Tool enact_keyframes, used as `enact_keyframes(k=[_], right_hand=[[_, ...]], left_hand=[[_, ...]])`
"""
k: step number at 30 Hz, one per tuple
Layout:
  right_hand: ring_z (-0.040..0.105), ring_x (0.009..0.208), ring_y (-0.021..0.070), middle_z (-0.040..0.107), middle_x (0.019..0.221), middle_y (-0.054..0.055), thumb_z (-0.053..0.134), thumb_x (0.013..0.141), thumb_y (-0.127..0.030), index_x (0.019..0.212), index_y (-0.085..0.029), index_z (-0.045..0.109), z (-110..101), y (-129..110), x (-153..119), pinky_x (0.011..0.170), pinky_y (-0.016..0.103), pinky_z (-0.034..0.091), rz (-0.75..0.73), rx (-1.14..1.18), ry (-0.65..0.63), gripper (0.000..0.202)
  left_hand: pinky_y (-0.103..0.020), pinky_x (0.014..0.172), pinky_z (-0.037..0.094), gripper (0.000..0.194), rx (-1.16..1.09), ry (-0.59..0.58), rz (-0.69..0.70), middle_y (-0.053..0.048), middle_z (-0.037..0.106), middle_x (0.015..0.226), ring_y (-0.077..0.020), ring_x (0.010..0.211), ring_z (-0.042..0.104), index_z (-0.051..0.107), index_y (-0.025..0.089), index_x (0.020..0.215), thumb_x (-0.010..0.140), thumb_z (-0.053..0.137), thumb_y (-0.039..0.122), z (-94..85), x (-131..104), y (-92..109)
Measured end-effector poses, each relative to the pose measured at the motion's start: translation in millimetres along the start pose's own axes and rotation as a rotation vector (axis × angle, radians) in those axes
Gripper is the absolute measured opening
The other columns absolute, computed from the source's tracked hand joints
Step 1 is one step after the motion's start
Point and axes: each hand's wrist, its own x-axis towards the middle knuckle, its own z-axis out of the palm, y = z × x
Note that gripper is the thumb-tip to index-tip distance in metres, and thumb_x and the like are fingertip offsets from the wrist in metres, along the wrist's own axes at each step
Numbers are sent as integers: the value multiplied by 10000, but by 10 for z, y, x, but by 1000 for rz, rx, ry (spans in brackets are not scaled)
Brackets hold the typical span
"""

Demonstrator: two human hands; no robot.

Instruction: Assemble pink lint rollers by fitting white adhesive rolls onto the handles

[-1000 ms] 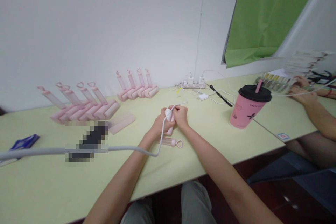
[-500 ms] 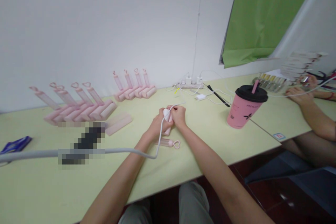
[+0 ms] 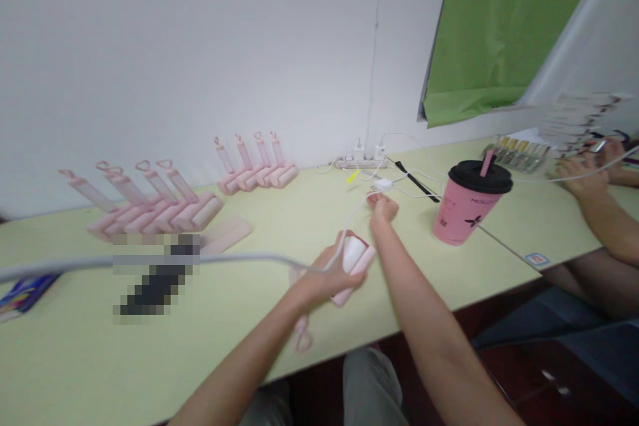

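Observation:
My left hand [image 3: 327, 273] is wrapped round a pink case with a white roll [image 3: 355, 254] in it, low over the table. Farther forward, my right hand [image 3: 383, 206] is beside a white plug [image 3: 382, 184] on a thin cable; its fingers are partly bent, and whether they hold anything is too small to tell. Partly behind my left wrist lies a pink piece with a heart-shaped loop [image 3: 302, 339]. A white cable [image 3: 279, 261] crosses the view in front of my left hand.
Pink roller pieces with clear handles [image 3: 154, 210] stand in two groups at the left. A pink cup [image 3: 462, 210] stands right, near a power strip [image 3: 360, 163]. Another person's hand [image 3: 582, 173] is at far right. A blue packet [image 3: 27, 293] lies left.
My left hand has moved back and right with the pink case. My right hand has left the case and moved forward and right to the plug. The heart-loop piece has shifted nearer and turned.

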Motion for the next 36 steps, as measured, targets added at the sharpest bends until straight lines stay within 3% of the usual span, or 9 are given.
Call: enact_keyframes(k=[3,4,7,10,12,18,25,31,36], right_hand=[[663,675,147,700,736,75,555,720,-324,756,-115,644,-143,25,203,613,235,511,14,93,101,230],[661,674,146,704,765,80,558,722,-353,772,-121,652,-116,58,187,591,229,504,68,66,35,255],[659,743,156,704,860,97,531,748,-447,811,-146,679,101,175,-38,576,224,487,169,-41,-389,341],[647,796,163,694,922,85,508,760,-520,848,-175,688,305,248,-292,570,228,483,161,-86,-659,399],[640,792,163,688,929,72,516,748,-555,900,-192,679,363,253,-393,565,237,488,189,-75,-745,426],[622,726,168,671,830,61,498,721,-638,894,-179,667,368,117,-535,596,288,518,273,-2,-824,519],[603,781,158,652,933,26,640,685,-473,1056,-248,631,364,-71,-611,652,302,518,248,70,-927,434],[574,974,183,651,1054,26,638,681,-482,1009,-257,664,350,-167,-639,836,308,451,115,84,-905,398],[557,1031,216,665,1044,61,594,710,-519,903,-207,709,352,-170,-644,920,339,390,30,72,-870,385]], left_hand=[[-295,664,434,625,67,227,-110,-67,590,914,-199,757,592,275,202,1245,711,564,352,-6,26,-33],[-308,670,437,673,79,268,-128,-67,585,899,-206,757,593,239,187,1267,707,570,360,-35,68,-98],[-331,680,453,770,47,283,-131,-56,575,880,-206,745,603,145,166,1317,709,575,362,-141,184,-339],[-338,742,460,729,73,357,-91,-73,567,955,-212,830,606,200,167,1312,711,575,336,-197,211,-514],[-330,728,465,781,82,405,-104,-66,574,947,-209,819,611,133,166,1346,720,565,343,-205,196,-569],[-321,704,449,884,220,476,-155,-139,570,1076,-245,858,624,-71,143,1390,772,519,370,-209,140,-589],[-302,754,440,887,365,456,-123,-148,529,1179,-243,981,589,-139,167,1394,810,494,383,-248,96,-647],[-274,773,449,666,542,353,43,-73,458,1218,-196,1055,521,74,312,1398,846,445,287,-292,55,-549],[-267,746,458,612,655,294,47,-61,447,1173,-190,1004,519,153,348,1383,849,438,259,-299,53,-516]])
